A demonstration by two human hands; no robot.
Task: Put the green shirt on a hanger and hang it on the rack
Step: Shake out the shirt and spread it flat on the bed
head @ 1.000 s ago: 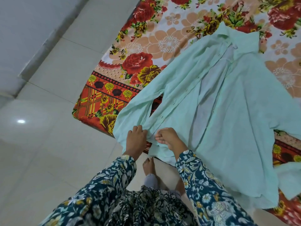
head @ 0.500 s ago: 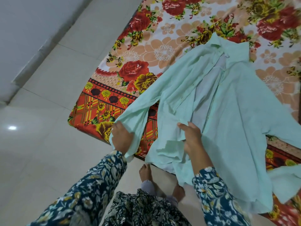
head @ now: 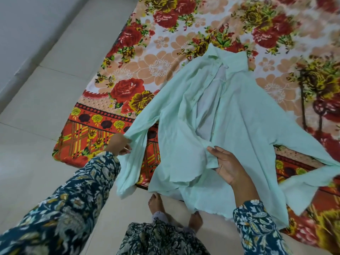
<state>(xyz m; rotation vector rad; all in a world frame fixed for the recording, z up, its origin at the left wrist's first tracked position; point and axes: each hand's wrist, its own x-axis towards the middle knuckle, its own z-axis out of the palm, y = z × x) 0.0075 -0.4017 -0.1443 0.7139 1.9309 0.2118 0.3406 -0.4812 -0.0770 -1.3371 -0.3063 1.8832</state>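
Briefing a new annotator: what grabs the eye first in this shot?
The pale green shirt lies spread open at centre, collar away from the person, on a loud red-flowered sheet that fills the upper right. The left grip holds a sleeve over the sheet's near edge, and the right grip holds the shirt's open front edge.

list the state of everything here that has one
shirt, unbuttoned, spread on the sheet, hem hanging over its near edge
left hand, grips a sleeve
right hand, pinches the shirt's front edge
sheet, spread flat
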